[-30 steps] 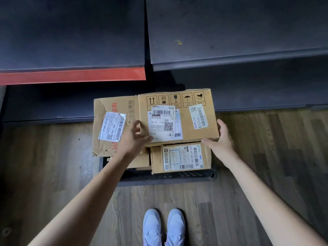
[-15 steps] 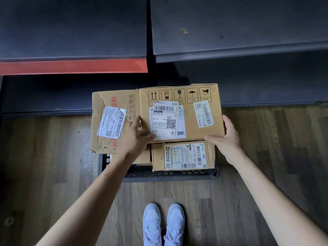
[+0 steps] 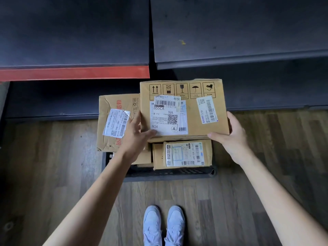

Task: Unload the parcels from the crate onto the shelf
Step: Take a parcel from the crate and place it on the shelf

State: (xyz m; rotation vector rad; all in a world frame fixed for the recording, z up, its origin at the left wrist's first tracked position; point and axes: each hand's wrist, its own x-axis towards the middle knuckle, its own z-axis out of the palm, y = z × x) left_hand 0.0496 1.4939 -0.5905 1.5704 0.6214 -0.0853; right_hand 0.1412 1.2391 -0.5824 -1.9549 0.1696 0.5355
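Observation:
A black plastic crate (image 3: 170, 173) stands on the floor, filled with cardboard parcels. The top parcel (image 3: 193, 96) bears handling symbols and a white 855CA label. My left hand (image 3: 134, 137) grips its near left corner, thumb lying on the label. My right hand (image 3: 230, 137) grips its near right corner, fingers up the side. The parcel is raised above the others. A dented parcel with red print (image 3: 115, 125) lies at the left. Under the raised one sits a small labelled parcel (image 3: 182, 154). The dark shelf boards (image 3: 230, 32) rise behind the crate.
The left shelf board (image 3: 74, 73) has a red front edge, the right one a grey edge. A lower dark shelf level (image 3: 53, 102) runs just above the wooden floor (image 3: 53, 166). My two pale shoes (image 3: 163, 226) stand right before the crate.
The top parcel has risen and come slightly right, toward the shelf. Both hands stay on its near corners and have moved up with it.

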